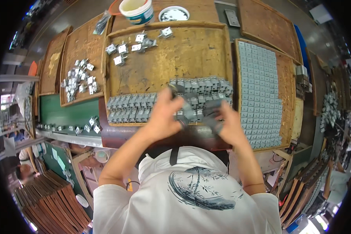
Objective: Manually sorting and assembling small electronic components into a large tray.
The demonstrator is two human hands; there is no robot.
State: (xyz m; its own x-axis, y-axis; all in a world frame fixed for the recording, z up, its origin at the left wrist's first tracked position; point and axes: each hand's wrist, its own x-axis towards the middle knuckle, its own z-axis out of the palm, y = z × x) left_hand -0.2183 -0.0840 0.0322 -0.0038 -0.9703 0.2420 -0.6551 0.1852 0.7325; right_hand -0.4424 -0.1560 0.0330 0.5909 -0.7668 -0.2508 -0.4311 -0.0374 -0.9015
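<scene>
My left hand (164, 116) is closed on a small grey block-shaped part (188, 112), smeared by motion, above the front of the middle wooden tray (167, 58). To its right, my right hand (231, 125) grips a darker grey blocky piece (213, 114), also blurred, so its exact kind cannot be made out. Beneath both hands stand rows of small grey parts (130, 107), packed closely along the tray's near side. A second block of rows (202, 85) reaches farther back on the right. Several loose silvery parts (140, 43) lie scattered at the tray's far left.
At right, a wooden tray (286, 93) carries a dense grid of grey parts (259, 93). Another tray (82, 43) on the left has a loose heap of parts (80, 78). Behind stand a white bucket (136, 11) and a round dish (174, 14) of small pieces.
</scene>
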